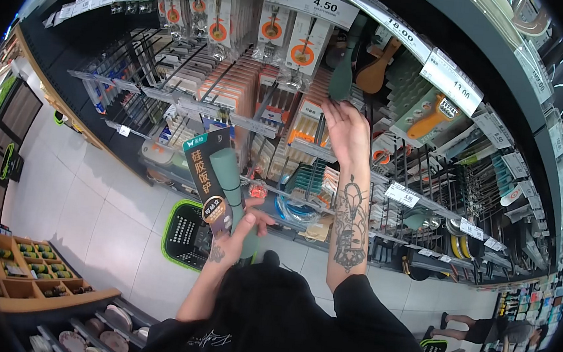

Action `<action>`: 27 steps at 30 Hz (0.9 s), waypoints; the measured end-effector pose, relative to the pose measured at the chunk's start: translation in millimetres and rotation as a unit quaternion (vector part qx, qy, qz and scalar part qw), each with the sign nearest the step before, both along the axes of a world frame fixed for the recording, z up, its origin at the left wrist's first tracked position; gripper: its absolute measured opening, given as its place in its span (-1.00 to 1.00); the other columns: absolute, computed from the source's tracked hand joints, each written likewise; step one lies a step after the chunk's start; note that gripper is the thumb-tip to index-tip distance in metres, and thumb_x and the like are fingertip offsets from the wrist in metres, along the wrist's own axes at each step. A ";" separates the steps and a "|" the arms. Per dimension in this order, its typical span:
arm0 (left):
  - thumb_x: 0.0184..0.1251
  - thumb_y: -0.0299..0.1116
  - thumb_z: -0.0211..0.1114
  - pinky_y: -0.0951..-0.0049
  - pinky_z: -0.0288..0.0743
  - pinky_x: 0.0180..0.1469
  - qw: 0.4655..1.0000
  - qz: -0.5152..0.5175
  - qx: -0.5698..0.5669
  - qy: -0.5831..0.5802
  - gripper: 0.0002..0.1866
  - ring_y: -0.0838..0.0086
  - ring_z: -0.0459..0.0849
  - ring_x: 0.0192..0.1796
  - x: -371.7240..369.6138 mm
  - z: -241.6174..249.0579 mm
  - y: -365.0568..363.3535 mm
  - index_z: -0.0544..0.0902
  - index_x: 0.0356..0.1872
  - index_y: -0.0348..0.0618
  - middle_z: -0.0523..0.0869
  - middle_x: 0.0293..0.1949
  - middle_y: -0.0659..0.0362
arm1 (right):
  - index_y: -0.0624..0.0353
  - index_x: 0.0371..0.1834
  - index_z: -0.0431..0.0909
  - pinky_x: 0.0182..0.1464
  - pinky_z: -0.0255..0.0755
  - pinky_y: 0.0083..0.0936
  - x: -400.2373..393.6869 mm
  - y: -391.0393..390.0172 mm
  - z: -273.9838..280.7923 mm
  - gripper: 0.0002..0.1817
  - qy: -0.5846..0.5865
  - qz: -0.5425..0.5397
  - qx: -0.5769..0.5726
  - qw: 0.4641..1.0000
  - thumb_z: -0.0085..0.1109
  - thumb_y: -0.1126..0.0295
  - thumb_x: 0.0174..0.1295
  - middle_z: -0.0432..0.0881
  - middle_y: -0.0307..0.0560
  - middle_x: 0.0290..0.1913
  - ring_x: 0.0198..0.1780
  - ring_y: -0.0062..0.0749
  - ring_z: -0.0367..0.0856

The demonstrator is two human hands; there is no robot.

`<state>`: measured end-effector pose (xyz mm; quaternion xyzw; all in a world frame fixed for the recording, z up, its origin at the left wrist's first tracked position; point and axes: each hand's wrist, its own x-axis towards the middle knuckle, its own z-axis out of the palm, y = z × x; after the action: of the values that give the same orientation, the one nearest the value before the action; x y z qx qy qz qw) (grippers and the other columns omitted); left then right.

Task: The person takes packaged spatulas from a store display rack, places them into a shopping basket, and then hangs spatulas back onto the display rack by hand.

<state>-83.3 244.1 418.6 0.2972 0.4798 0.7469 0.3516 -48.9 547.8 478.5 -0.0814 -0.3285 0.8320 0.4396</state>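
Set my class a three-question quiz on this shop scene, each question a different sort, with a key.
1. What is the left hand holding?

2. True or false: the shopping basket has a bright green rim.

3. Which is nearest to the right hand's fingertips?
A) the 13.00 price tag
B) the green paddle on the rack
C) the shopping basket

Key: 1. A green silicone rice paddle on a printed card. 2. True. 3. B.

Carded green spatula (227, 172), tilted, in the left hand (238, 233), hanging green spatula (341, 80), by the right hand (349, 134)
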 end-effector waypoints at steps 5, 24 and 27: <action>0.56 -0.11 -0.04 0.29 0.59 -0.27 0.999 -0.002 0.033 0.018 -0.41 0.31 0.68 -0.39 0.5 5.7 2.7 0.22 0.36 -0.41 0.73 -0.18 -0.21 | 0.56 0.06 0.35 0.47 0.31 -0.10 23.0 -33.3 20.5 -0.72 0.006 0.034 0.027 0.999 -0.02 0.59 0.34 0.47 0.39 0.18 0.37 0.17 0.40; 0.54 -0.01 0.03 0.36 0.51 0.08 0.997 -0.053 0.046 -0.017 -0.34 0.37 0.66 -0.01 -12.1 22.4 28.7 0.27 0.41 -0.36 0.70 -0.08 -0.09 | 0.33 0.00 0.45 -0.58 0.37 -0.72 101.8 -188.4 -50.2 -0.80 -0.270 0.256 0.207 0.905 0.09 0.43 0.45 0.64 -0.16 -0.41 -0.53 -0.59 0.62; 0.55 -0.17 0.05 0.37 0.51 0.09 0.996 -0.045 0.073 -0.034 -0.43 0.42 0.62 0.00 -3.6 22.0 35.4 0.30 0.40 -0.36 0.71 -0.01 -0.04 | 0.30 0.02 0.47 -0.58 0.38 -0.72 102.5 -188.8 -48.1 -0.80 -0.270 0.271 0.180 0.906 0.09 0.41 0.46 0.67 -0.11 -0.41 -0.59 -0.62 0.59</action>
<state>-86.9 279.4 440.6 0.3179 0.3983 0.7728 0.3783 53.6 359.0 430.4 -0.1305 -0.5886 0.7917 0.0986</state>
